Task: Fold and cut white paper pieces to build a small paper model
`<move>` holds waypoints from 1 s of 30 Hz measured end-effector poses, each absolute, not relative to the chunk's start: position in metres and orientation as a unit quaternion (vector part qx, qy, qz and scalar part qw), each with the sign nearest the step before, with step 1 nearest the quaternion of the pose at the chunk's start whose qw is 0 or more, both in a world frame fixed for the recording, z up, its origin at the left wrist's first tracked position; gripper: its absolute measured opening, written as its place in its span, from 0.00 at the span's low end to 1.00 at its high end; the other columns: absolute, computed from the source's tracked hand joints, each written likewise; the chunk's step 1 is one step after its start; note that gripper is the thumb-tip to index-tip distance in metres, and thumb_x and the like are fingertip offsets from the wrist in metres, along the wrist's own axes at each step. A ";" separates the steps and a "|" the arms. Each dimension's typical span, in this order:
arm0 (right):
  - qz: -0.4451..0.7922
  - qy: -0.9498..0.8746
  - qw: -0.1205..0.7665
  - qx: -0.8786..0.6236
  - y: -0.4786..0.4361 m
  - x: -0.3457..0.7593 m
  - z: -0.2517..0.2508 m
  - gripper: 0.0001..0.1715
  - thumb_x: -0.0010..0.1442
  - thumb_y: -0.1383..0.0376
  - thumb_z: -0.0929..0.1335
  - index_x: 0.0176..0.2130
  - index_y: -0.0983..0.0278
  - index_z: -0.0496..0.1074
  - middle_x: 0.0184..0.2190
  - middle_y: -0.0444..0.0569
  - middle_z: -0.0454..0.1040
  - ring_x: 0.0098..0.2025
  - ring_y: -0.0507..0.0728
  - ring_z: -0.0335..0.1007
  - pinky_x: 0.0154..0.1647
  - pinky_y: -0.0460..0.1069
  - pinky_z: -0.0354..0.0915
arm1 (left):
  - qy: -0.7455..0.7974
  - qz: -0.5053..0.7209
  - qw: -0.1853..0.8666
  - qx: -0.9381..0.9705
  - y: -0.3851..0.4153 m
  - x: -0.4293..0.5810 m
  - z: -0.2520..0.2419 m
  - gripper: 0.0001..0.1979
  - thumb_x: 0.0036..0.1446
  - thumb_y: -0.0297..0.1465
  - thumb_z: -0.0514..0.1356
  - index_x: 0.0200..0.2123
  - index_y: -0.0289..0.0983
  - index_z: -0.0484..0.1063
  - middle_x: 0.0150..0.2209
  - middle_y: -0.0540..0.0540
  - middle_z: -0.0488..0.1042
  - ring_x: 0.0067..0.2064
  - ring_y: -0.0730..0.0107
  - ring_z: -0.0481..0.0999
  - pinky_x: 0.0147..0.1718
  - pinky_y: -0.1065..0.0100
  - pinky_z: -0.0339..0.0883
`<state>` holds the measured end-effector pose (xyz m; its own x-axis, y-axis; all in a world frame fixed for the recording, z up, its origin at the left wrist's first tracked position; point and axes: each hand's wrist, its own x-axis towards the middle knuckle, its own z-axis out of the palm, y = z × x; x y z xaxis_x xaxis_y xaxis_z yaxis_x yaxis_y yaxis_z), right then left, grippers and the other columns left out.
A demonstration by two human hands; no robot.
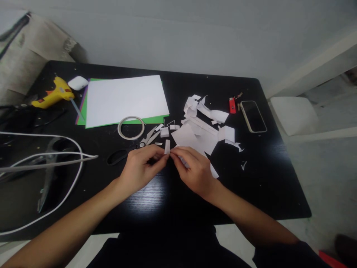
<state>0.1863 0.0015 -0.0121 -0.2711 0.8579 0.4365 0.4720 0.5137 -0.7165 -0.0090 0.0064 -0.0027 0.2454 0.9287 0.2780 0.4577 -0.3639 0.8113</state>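
Between both hands, over the black table, is a small strip of white paper (167, 146). My left hand (144, 165) pinches it from the left with thumb and forefinger. From the right, my right hand (194, 169) has its fingertips closed at the strip's lower edge, close to the left fingertips. Scissors (149, 138) lie partly behind my left hand, blades apart and pointing up-right. Small cut paper pieces (164, 132) lie just beyond the fingers. A heap of white paper scraps (199, 132) spreads behind my right hand.
White paper (125, 98) tops a stack of coloured sheets. A roll of tape (131, 128) lies at its front edge. A yellow glue gun (55, 93), white case (78, 82) and white cable (80, 163) are left. A red lighter (232, 105) and phone (253, 116) lie right.
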 end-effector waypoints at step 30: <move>0.322 -0.721 0.408 -0.457 0.004 0.185 -0.010 0.07 0.71 0.69 0.68 0.41 0.60 0.76 0.39 0.48 0.82 0.40 0.57 0.80 0.45 0.52 0.77 | 0.476 0.368 0.303 0.739 0.007 -0.009 -0.001 0.03 0.64 0.28 0.64 0.35 0.37 0.76 0.27 0.53 0.74 0.28 0.75 0.73 0.29 0.74 0.67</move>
